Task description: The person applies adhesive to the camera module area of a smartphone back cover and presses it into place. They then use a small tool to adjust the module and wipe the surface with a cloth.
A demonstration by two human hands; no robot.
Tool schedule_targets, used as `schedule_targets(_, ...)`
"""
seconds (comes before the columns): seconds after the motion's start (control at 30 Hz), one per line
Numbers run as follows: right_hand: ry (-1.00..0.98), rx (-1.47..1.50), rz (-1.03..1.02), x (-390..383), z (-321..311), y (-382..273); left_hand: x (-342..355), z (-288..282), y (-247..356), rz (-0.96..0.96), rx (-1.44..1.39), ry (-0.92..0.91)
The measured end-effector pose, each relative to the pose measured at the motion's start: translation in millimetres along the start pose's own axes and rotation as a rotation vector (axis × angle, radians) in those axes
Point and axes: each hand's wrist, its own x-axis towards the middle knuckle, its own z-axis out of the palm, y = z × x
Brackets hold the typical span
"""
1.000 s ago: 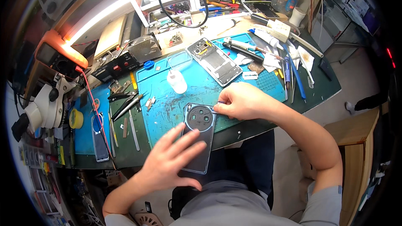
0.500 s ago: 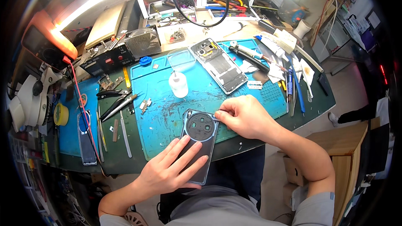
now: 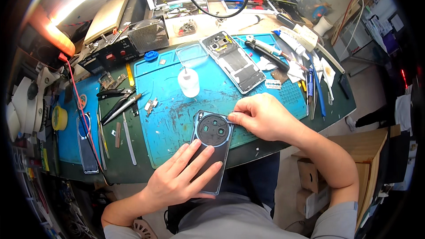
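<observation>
A phone back cover (image 3: pixel 204 164), dark grey with a pale rim and a large round black camera ring (image 3: pixel 212 129), lies tilted over the near edge of the blue mat. My left hand (image 3: pixel 179 175) holds its lower part, fingers stretched across the surface and thumb low by its bottom edge. At the cover's upper right corner, thumb and forefinger of my right hand (image 3: pixel 261 117) are pinched together. Whatever is between those fingertips is too small to make out. Beyond lies an opened phone (image 3: pixel 234 62) with its inner parts showing.
A white bottle (image 3: pixel 189 82) stands on the blue mat (image 3: pixel 166 119) beside a clear plastic box (image 3: pixel 191 54). Pliers (image 3: pixel 117 106), tweezers and a second phone cover (image 3: pixel 87 146) lie left. Pens, tubes and a razor blade (image 3: pixel 273 84) lie right. A black cable loop hangs overhead.
The view has shifted slightly. Both hands keep nearly the same places on the cover, with the right fingertips still pinched at its upper right corner.
</observation>
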Motion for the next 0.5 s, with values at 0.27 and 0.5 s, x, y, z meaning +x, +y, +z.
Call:
schedule_targets(0.27,-0.042,0.008,0.029,-1.7,-1.5,-0.3,0.8,-0.9,1.9,-0.023,-0.015,0.0)
schedule_targets(0.5,-0.058,0.014,-0.017,-1.6,-1.4,5.5,0.8,-0.5,1.9,-0.023,-0.014,0.0)
